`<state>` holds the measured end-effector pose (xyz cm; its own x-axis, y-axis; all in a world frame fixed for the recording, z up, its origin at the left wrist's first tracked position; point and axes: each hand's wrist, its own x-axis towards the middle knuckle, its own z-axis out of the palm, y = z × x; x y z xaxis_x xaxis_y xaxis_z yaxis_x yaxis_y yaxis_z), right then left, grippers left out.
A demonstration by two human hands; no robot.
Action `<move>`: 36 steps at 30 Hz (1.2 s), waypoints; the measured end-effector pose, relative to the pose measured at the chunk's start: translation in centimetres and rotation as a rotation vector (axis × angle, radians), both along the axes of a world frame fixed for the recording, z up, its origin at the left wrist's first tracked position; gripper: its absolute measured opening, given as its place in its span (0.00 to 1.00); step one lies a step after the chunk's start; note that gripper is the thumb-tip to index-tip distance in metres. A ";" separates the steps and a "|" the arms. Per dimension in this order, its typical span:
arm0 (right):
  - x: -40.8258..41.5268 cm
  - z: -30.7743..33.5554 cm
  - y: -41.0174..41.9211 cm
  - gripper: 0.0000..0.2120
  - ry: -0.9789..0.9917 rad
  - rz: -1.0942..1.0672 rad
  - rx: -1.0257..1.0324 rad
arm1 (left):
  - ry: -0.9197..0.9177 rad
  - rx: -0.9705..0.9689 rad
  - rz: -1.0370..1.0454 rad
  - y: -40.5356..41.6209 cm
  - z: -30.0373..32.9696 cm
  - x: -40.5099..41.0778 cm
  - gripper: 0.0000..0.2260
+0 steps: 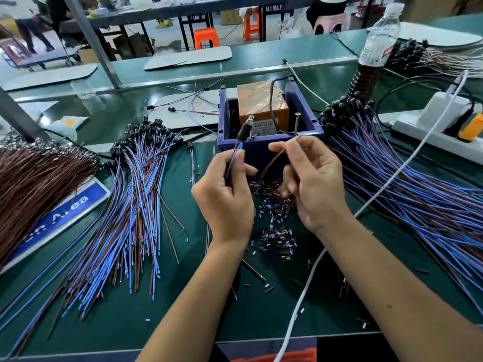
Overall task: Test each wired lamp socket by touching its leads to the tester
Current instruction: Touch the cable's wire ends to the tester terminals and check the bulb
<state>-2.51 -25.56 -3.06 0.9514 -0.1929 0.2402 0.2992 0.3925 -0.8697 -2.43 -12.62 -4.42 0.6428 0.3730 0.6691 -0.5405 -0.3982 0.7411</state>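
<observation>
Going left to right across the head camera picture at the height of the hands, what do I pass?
Brown wire bundle → left pile of wired sockets → left hand gripping a socket's blue wire → right hand pinching its brown wire → right pile of wired sockets.

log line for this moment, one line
left hand: grips socket wires | right hand: pinches brown lead | tester: lead near screw, contact unclear

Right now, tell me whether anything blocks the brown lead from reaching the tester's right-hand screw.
Nothing visible does. The right hand pinches the brown lead, whose end rises just beside the right-hand screw at the blue box's front rim. The left hand holds the socket near the other screw.
</observation>
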 end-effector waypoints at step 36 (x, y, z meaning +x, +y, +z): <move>1.2 -1.0 -1.6 0.07 -0.079 -0.504 -0.425 | 0.107 -0.175 -0.144 -0.5 0.2 1.2 0.05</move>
